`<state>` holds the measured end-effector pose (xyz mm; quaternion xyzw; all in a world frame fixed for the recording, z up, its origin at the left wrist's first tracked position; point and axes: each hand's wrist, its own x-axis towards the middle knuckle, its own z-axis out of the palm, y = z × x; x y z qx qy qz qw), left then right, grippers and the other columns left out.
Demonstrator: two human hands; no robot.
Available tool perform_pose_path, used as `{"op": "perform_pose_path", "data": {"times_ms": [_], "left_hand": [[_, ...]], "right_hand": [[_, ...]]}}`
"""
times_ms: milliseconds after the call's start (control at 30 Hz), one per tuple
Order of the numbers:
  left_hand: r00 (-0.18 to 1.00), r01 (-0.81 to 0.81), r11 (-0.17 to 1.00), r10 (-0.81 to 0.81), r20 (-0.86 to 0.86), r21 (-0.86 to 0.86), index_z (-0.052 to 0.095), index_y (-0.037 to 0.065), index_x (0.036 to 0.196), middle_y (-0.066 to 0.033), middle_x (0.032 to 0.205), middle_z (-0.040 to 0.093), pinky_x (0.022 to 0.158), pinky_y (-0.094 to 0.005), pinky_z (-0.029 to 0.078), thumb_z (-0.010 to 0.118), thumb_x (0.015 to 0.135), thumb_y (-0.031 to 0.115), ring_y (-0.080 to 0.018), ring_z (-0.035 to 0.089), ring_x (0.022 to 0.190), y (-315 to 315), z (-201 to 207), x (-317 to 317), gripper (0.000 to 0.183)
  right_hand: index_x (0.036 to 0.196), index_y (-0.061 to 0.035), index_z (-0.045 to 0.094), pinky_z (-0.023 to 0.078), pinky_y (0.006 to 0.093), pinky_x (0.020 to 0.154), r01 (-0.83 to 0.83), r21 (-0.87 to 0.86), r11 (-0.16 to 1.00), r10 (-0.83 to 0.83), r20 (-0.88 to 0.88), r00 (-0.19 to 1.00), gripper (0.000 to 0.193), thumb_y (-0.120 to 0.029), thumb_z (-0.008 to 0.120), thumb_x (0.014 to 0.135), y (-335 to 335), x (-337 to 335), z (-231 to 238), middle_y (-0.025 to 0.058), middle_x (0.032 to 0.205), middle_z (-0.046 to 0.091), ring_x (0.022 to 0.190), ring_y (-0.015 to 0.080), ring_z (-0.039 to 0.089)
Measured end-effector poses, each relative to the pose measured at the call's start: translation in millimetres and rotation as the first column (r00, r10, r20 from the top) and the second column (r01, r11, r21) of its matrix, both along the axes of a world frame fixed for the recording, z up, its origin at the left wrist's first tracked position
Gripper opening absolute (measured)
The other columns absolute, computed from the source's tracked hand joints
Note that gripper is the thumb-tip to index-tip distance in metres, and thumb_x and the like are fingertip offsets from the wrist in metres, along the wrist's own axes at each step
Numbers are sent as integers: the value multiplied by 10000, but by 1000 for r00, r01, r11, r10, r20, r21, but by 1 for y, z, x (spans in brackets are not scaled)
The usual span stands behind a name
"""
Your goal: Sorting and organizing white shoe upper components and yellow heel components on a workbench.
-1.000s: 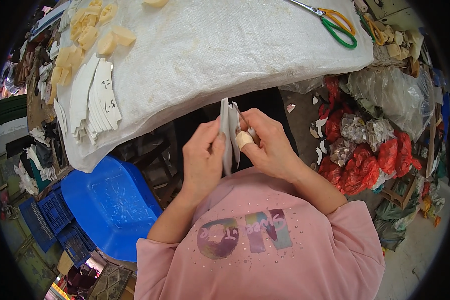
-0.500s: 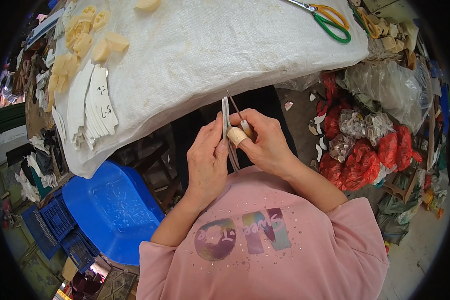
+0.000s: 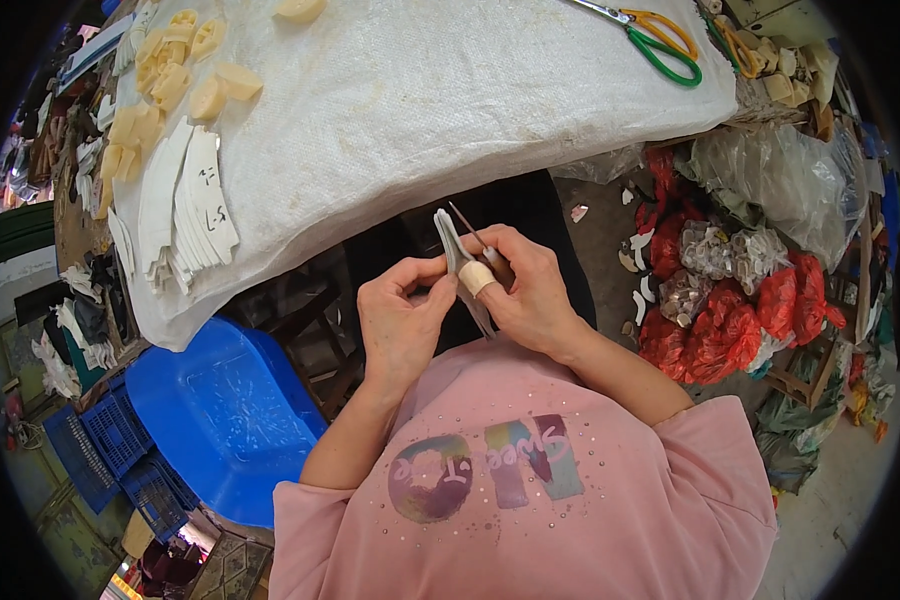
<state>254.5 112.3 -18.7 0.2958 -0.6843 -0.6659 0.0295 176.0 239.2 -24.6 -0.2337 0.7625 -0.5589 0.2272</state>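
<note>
My left hand (image 3: 400, 318) pinches a thin stack of pale curved strips (image 3: 444, 230), which stands on edge in front of my chest. On the stack's other side, my right hand (image 3: 536, 302) is closed round the handle of an awl-like tool (image 3: 464, 221) with a thin pointed metal shaft. That shaft points up and away, beside the top of the strips. A beige wrap (image 3: 477, 277) covers my right thumb, which presses against the stack. The lower end of the strips shows below my hands, near the pink shirt.
A table under a white woven sheet (image 3: 390, 130) carries more white strips (image 3: 185, 205), several cream-coloured blocks (image 3: 207, 98) and scissors (image 3: 660, 45) with green and orange handles. A blue plastic tub (image 3: 220, 410) stands lower left. Red plastic bags (image 3: 715, 330) lie at the right.
My left hand has shifted slightly left, and its fingers have bent into a pinch on the strips. The stack has tilted and its upper end has spread a little. My right hand keeps the awl-like tool.
</note>
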Motion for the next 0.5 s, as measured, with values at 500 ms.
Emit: {"op": "perform_pose_path", "data": {"times_ms": [500], "left_hand": [[999, 34, 976, -26, -41, 215, 632, -82, 890, -127, 822, 650, 692, -272, 555, 641, 821, 27, -155, 637, 724, -1, 5, 4, 130]], "right_hand": [[976, 9, 603, 412, 278, 555, -188, -45, 981, 194, 210, 958, 187, -70, 604, 807, 19, -13, -4, 84, 721, 586, 613, 125, 509]]}}
